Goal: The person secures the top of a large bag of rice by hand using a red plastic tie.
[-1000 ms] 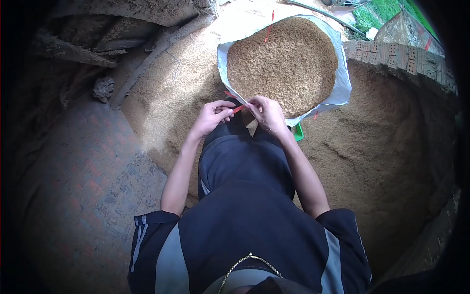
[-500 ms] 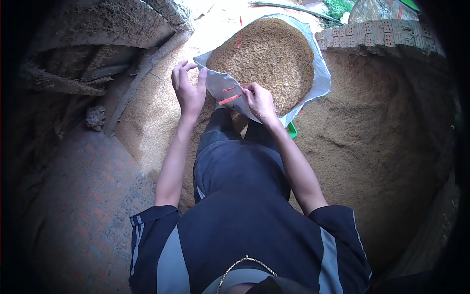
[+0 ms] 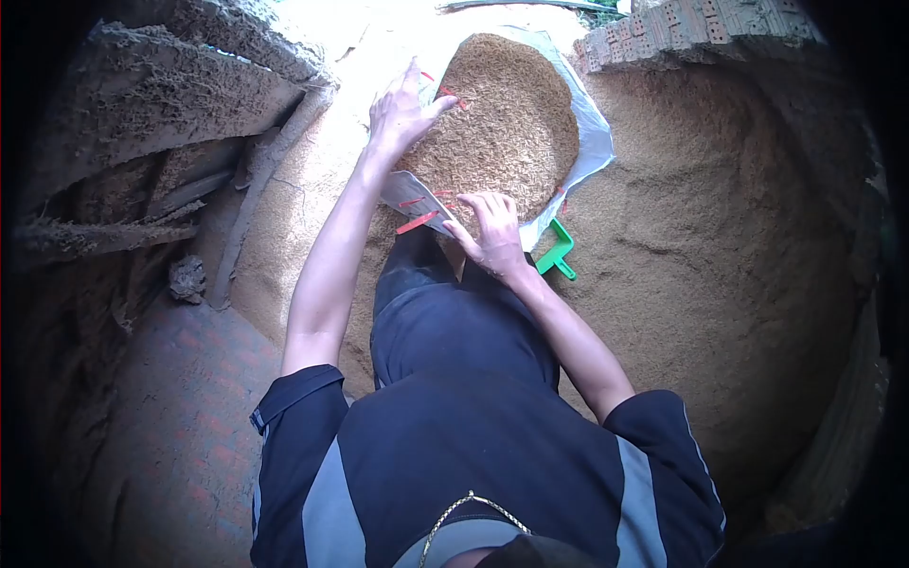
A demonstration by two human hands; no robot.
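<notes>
Sack (image 3: 595, 142): a white woven-plastic bag, thin and creased, stood open on the ground straight ahead of your knees. Its mouth was a rough oval. It was filled almost to the rim with husk (image 3: 502, 123), a dry, golden-brown, fine-grained mass. Short red strings (image 3: 417, 222) lay on the near-left rim of the sack.

Your left hand (image 3: 402, 109) rested on the far-left rim of the sack, fingers stretched out and thumb spread over the fill. Whether it pinched the fabric under the palm could not be told. Your right hand (image 3: 488, 232) was at the near rim of the sack, knuckles up, fingers curled down and clenched on the folded edge of the plastic.

A green plastic scoop (image 3: 557, 256) lay just right of the sack's near edge, partly hidden behind the rim. The sack stood in a loose heap (image 3: 710, 237), a soft, sandy-looking mound that rose to its right. A perforated brick wall (image 3: 691, 24) beyond the sack was cut off by the top edge. Left of the sack lay a rough, dusted pole (image 3: 260, 180). Well to the near left, a paved floor (image 3: 189, 398) faded into the dark border of the view. Your dark trousers covered the sack's base.
</notes>
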